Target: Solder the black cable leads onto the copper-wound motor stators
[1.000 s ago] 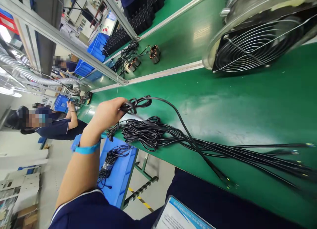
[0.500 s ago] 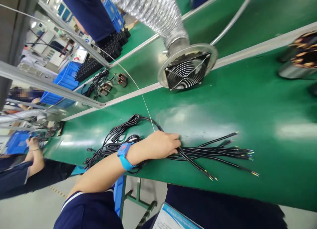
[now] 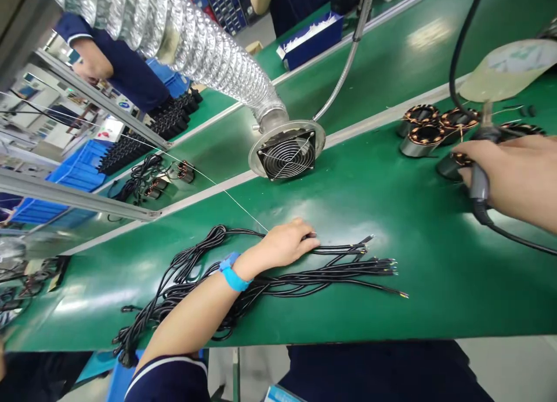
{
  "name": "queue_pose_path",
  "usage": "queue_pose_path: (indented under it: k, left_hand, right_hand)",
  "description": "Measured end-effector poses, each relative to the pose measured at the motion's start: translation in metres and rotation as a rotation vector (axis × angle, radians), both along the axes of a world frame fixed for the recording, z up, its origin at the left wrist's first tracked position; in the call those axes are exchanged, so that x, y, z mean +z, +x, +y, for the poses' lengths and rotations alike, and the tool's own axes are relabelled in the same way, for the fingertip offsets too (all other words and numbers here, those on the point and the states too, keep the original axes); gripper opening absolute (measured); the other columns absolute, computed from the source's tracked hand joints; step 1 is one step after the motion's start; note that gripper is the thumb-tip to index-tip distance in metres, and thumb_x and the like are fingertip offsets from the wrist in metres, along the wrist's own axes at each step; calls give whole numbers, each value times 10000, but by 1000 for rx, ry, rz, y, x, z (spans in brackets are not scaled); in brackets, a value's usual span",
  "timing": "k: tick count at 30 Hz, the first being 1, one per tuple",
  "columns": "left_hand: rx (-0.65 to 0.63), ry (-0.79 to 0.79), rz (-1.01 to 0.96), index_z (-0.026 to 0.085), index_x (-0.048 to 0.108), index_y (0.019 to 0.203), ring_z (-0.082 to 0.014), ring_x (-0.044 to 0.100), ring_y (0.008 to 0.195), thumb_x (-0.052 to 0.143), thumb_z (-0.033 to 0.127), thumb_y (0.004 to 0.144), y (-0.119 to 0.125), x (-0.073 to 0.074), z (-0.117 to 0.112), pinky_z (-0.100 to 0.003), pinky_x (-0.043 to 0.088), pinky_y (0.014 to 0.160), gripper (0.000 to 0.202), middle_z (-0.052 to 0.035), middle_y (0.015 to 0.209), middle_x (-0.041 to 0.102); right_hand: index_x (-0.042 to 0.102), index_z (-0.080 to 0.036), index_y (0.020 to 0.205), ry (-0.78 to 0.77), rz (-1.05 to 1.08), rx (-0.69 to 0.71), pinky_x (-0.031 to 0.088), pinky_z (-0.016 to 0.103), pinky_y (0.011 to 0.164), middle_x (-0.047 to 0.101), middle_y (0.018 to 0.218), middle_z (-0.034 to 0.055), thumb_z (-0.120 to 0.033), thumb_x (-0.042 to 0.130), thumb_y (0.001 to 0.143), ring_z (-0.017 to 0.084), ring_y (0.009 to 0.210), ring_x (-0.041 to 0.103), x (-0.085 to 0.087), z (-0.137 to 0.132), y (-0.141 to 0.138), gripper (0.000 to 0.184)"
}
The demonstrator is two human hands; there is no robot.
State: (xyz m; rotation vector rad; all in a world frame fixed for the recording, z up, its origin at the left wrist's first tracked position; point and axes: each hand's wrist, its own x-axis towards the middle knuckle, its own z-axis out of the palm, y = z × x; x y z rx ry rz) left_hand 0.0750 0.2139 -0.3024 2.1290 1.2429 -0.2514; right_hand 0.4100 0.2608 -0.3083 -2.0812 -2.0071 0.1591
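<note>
My left hand point(image 3: 289, 243) is closed around a few black cables point(image 3: 337, 250), near their stripped ends with coloured wires. More black cables point(image 3: 304, 280) lie in a bundle below it, their coiled lengths point(image 3: 187, 271) partly under my forearm. A blue wrist strap point(image 3: 235, 274) with a thin white cord sits on that wrist. At the right, my right hand point(image 3: 517, 173) grips the grey handle of a soldering iron point(image 3: 479, 181), its metal end pointing up and away. Several stators with copper windings point(image 3: 424, 138) stand just beyond it; one is partly hidden by the hand.
A fan point(image 3: 289, 155) on a silver duct point(image 3: 226, 60) hangs over the green bench point(image 3: 348, 210). A pale plate point(image 3: 509, 68) is at the far right. Across a metal rail are stators point(image 3: 185, 171), a blue box point(image 3: 311, 39) and other people.
My right hand has come into view at the right, holding the soldering iron. My left hand now has a few cables apart from the main bundle. The view has shifted rightward.
</note>
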Motion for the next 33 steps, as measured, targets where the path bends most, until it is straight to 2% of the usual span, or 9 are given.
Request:
queue_pose_path:
  k: [2,4,6,9,13,21,24,28,33]
  left_hand:
    - [93,15,-144,125,674,1067,-206,601,1089,333,296,1038,0,-4,4,-354,469,1016,382,-115,1102,678]
    - [219,-31,-246,127,687,976,-166,608,995,331,244,1027,-1,-6,9,-320,478,977,378,-84,1004,683]
    - [387,-181,-302,128,674,933,-119,589,761,379,230,1001,-2,-5,13,-268,504,766,319,-32,857,642]
    - [619,-414,-386,128,630,895,-61,420,500,390,224,987,-1,0,18,-209,350,503,274,39,691,521]
    - [800,-375,-513,132,587,779,-43,319,512,476,224,966,-1,5,24,-198,269,518,236,58,658,458]
    - [630,-384,-522,141,611,880,-81,438,630,700,177,809,0,-27,26,-235,341,642,119,68,678,518]
    - [547,-450,-529,131,627,861,-90,479,661,658,140,823,1,-37,25,-246,374,683,50,50,698,564]
    - [606,-422,-628,126,613,714,-83,512,716,623,134,835,-3,-33,28,-237,392,740,121,24,731,602]
    - [709,-604,-858,117,622,727,-33,336,502,623,190,822,0,-25,30,-223,221,520,119,38,657,557]
  right_hand:
    - [657,37,1103,6,-150,153,301,521,757,614,1195,284,-636,-181,698,319,1167,601,-2,2,-9,1148]
    - [652,21,1184,50,-206,247,336,495,783,677,1030,221,-620,-185,766,260,1040,641,-14,0,-16,1134]
    - [704,-67,1160,148,-164,400,382,439,808,693,915,153,-554,-98,889,206,942,639,-29,-4,-24,976]
    - [737,-180,1105,355,-72,701,430,367,795,705,977,133,-353,159,1019,206,956,622,-43,-14,-44,610]
    - [681,-196,1126,440,-12,843,452,346,737,677,910,113,-276,361,1021,224,862,598,-40,-28,-76,346]
    - [469,-175,1347,272,271,830,542,401,759,623,1217,150,-361,430,996,266,978,634,-51,-34,-111,399]
    - [462,-172,1359,299,294,821,534,374,726,643,1105,135,-317,413,1010,264,973,617,-59,-32,-113,381]
    - [522,-168,1253,285,264,783,503,369,683,646,1010,120,-408,470,996,258,857,585,-62,-32,-109,355]
    - [513,-168,1238,276,308,757,497,344,651,618,982,107,-418,468,1004,231,793,598,-63,-40,-109,345]
